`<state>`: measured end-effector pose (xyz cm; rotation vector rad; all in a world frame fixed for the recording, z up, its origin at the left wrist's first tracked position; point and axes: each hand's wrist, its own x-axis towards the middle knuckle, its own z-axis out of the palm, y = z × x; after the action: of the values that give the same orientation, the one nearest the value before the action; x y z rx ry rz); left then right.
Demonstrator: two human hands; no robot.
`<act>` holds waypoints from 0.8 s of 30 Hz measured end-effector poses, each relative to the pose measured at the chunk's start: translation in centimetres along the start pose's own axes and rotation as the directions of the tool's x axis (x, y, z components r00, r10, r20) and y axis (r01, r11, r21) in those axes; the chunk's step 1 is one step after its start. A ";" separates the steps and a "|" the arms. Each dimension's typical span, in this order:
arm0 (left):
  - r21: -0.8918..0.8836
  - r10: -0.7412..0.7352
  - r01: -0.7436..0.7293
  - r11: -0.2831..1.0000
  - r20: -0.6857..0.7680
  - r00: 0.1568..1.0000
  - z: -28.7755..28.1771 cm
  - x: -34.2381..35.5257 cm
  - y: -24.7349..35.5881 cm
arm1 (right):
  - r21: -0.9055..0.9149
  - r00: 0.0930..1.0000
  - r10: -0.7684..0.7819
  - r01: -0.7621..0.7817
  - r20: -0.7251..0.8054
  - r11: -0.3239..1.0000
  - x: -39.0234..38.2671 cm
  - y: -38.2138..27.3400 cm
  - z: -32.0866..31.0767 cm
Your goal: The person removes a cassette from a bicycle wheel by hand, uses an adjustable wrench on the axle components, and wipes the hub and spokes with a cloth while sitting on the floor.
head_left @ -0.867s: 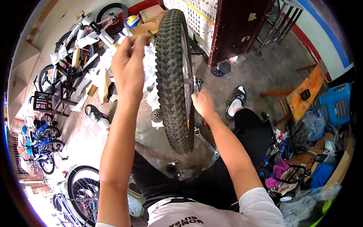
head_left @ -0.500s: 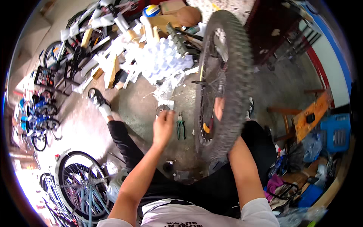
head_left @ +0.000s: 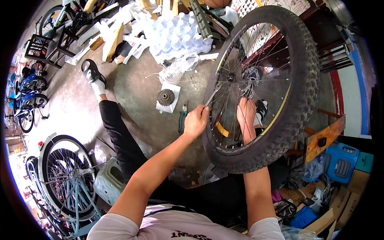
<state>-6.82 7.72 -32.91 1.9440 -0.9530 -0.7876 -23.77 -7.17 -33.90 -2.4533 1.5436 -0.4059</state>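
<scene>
A big bicycle wheel [head_left: 296,116] with a knobby black tyre stands tilted in front of me, over my lap. My right hand [head_left: 246,113] reaches behind the spokes and holds the wheel just below the hub [head_left: 249,80]. My left hand [head_left: 195,121] is closed on a slim metal wrench [head_left: 213,95] whose far end points up at the axle on the near side of the hub. On the floor to the left lie a gear cassette [head_left: 166,97] on a white sheet and green-handled pliers [head_left: 182,118].
A pack of plastic water bottles [head_left: 176,36] and scattered white packing lie at the back. A second wheel with a white-rimmed tyre [head_left: 66,176] stands at the lower left beside a pale green stool [head_left: 106,182]. Boxes and a blue crate [head_left: 340,162] crowd the right.
The wheel has turned from edge-on to showing its spokes. My left hand came down from high up to the floor, and now holds the wrench at the hub.
</scene>
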 end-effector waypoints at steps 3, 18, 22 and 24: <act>0.028 0.033 -0.032 0.999 -0.041 0.999 0.4 0.8 -0.8 | -0.074 0.999 -0.034 0.036 0.024 0.997 0.3 -0.2 -0.1; -0.035 0.064 -0.065 0.997 -0.030 0.997 1.4 4.1 -2.0 | 0.090 0.997 0.048 -0.043 -0.052 0.995 0.2 0.4 1.4; -0.056 0.050 -0.050 0.997 0.003 0.999 1.4 4.6 -0.7 | -0.049 0.996 0.056 -0.053 0.064 0.997 0.3 0.3 0.3; -0.053 0.054 -0.054 0.997 0.001 0.999 1.4 4.6 -0.7 | 0.030 0.998 0.062 -0.063 0.028 0.998 0.5 -0.4 -0.2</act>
<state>-5.34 3.59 -35.02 1.8646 -0.9729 -0.7762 -23.30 -7.41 -33.57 -2.3713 1.5866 -0.3808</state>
